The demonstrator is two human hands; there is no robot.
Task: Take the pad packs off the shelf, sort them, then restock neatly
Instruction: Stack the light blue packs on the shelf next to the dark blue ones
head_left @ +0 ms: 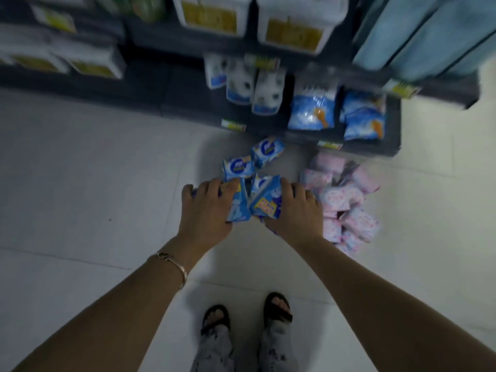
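My left hand [206,208] grips a blue pad pack [239,204] from the left. My right hand [294,210] grips another blue pad pack [267,201] from the right, and the two packs touch in the middle. Beyond them two more blue packs [253,158] lie on the white floor. A heap of several pink pad packs [342,200] lies on the floor just right of my right hand. The dark bottom shelf [391,122] stands behind the packs.
On the bottom shelf stand white-and-blue packs [243,83] and blue bags [312,108]. White boxes with yellow labels [292,28] fill the shelves above. My sandalled feet [247,312] stand on the tiled floor [94,183] below my hands.
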